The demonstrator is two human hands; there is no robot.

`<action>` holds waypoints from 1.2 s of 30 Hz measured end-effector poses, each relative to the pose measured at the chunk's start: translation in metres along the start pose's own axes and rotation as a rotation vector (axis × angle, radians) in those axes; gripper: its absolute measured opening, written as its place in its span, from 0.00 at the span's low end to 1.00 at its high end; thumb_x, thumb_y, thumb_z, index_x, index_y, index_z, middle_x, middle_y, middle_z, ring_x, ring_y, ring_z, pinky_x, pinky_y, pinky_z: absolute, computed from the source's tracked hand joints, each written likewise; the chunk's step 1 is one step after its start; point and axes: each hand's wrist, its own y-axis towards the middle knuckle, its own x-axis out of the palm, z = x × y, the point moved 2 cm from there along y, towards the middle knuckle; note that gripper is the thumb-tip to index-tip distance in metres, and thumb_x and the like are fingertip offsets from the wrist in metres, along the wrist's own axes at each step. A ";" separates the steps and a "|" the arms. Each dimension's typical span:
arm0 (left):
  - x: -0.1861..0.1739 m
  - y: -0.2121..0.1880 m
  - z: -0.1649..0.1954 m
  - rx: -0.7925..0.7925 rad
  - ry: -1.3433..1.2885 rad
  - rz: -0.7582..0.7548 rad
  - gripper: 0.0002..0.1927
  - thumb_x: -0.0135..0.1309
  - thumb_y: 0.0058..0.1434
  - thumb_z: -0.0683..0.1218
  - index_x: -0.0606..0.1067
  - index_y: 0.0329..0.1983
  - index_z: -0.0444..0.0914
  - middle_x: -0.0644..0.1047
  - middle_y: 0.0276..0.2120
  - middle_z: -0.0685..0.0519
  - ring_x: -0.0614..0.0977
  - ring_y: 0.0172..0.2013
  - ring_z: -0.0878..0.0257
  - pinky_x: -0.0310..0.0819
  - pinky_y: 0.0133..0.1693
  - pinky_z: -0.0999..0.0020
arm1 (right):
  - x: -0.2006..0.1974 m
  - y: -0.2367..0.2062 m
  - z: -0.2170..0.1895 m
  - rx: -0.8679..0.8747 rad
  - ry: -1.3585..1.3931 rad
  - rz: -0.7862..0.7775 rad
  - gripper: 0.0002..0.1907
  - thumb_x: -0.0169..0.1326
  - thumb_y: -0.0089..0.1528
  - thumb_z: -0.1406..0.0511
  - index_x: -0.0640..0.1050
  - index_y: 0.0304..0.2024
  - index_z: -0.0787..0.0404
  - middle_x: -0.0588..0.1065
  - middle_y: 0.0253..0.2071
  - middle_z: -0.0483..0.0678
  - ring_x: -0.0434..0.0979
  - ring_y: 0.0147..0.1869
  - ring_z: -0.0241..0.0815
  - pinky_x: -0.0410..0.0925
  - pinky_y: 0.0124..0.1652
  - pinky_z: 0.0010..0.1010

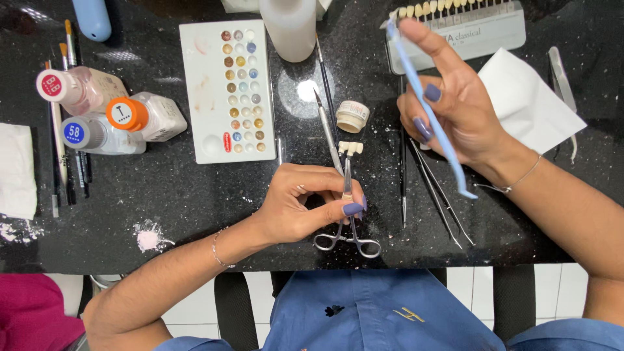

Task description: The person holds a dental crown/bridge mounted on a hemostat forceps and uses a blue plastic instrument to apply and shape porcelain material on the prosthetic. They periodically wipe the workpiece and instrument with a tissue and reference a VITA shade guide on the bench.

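My left hand grips a pair of steel locking forceps over the black speckled counter. The forceps' jaws clamp a small row of cream tooth crowns. My right hand is raised to the right and holds a thin light-blue tool slanting from upper left to lower right. A fine brush lies just above my left hand.
A white palette with several colour wells sits at centre left. Three capped bottles lie at the left with brushes. A small round jar, a white bottle, a tooth shade guide, a white tissue and metal instruments surround my hands.
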 end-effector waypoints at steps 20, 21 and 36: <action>-0.017 0.015 -0.006 -0.107 0.045 0.086 0.07 0.59 0.67 0.38 0.81 0.47 0.32 0.84 0.37 0.50 0.87 0.34 0.68 0.82 0.34 0.78 | -0.021 -0.007 0.018 -0.159 -0.103 0.091 0.14 0.55 0.76 0.62 0.78 0.52 0.69 0.78 0.42 0.56 0.77 0.45 0.42 0.74 0.47 0.30; -0.018 0.016 -0.006 -0.095 0.060 0.084 0.07 0.59 0.66 0.38 0.81 0.46 0.32 0.84 0.37 0.50 0.87 0.34 0.68 0.82 0.34 0.78 | -0.019 -0.005 0.017 -0.159 -0.130 0.101 0.13 0.55 0.76 0.62 0.78 0.50 0.68 0.78 0.43 0.56 0.77 0.44 0.42 0.73 0.47 0.29; -0.023 0.020 -0.004 -0.078 0.122 0.029 0.10 0.60 0.64 0.37 0.80 0.48 0.32 0.85 0.36 0.49 0.86 0.33 0.70 0.82 0.35 0.79 | 0.004 0.001 0.008 -0.623 -0.626 0.086 0.10 0.54 0.70 0.60 0.69 0.44 0.59 0.78 0.30 0.49 0.81 0.33 0.39 0.74 0.31 0.24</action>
